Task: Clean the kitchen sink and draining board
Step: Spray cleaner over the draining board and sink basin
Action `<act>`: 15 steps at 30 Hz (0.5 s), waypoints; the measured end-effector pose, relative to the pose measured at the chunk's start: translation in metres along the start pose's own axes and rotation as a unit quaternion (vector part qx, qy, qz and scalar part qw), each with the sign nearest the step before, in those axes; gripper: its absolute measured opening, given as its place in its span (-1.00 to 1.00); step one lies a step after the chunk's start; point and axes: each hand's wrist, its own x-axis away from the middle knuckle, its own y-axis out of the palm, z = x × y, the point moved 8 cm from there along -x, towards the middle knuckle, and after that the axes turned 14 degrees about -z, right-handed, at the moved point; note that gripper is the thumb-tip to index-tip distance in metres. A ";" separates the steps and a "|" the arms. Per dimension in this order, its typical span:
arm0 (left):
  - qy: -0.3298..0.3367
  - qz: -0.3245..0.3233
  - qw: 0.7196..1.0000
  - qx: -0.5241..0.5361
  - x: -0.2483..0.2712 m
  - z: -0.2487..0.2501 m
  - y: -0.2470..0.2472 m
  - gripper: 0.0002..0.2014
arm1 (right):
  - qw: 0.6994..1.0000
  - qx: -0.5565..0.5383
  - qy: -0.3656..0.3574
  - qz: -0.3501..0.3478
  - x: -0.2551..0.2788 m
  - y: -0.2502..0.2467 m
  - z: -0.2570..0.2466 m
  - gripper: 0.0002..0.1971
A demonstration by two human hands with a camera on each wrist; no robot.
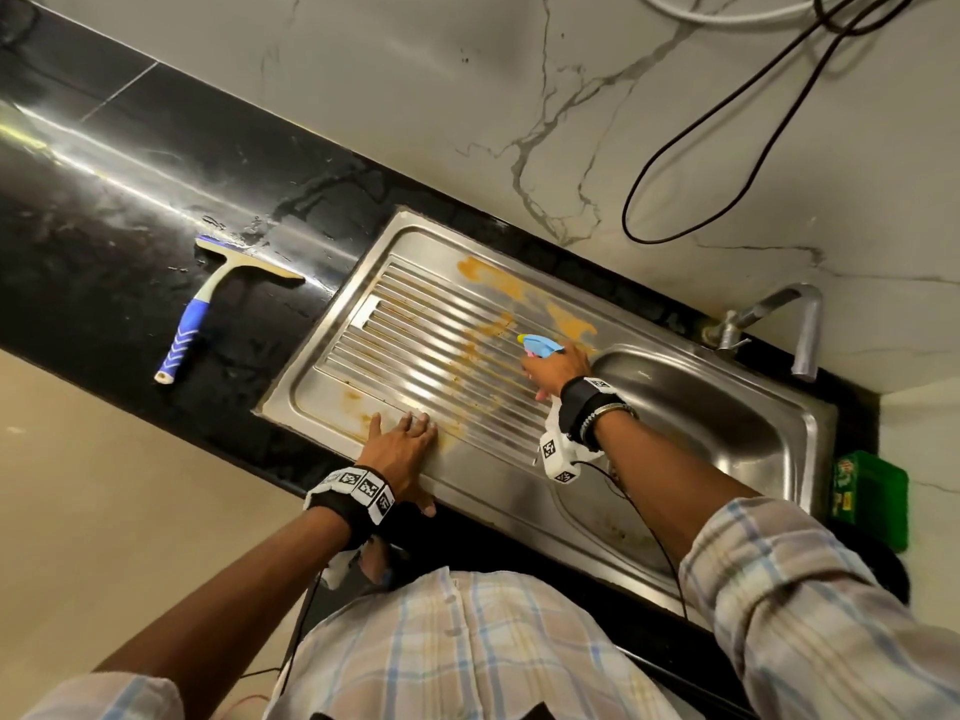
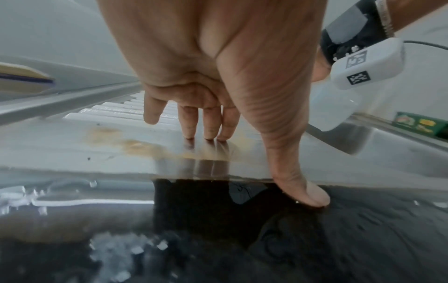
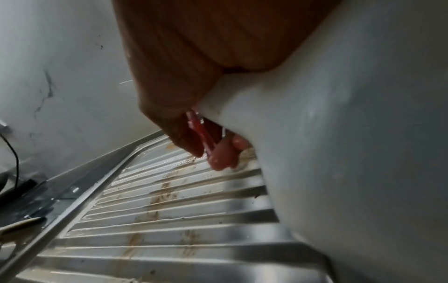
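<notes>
Stainless draining board (image 1: 415, 330), stained orange, filled centre frame; left hand (image 1: 400, 449) lay flat on its lower rim, and right hand (image 1: 558, 368) gripped a spray bottle (image 1: 540, 348) beside the sink (image 1: 691, 407). Left-wrist view: fingertips (image 2: 208, 132) touched steel, thumb over the edge. Right-wrist view: fingers (image 3: 218, 153) curled round the bottle's trigger above open ridges.

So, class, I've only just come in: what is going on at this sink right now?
A person is cleaning a stained draining board. Their right hand grips a white spray bottle with a blue nozzle, aimed over the orange-brown stains on the ridges. Their left hand rests flat on the board's near edge, fingers straight. A blue-handled squeegee lies untouched on the black counter. The stains are still there.
</notes>
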 end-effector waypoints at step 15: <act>0.064 -0.024 0.982 -0.177 0.000 0.014 -0.059 -0.35 | 0.985 -0.127 0.014 0.120 0.084 -0.033 0.074 -0.65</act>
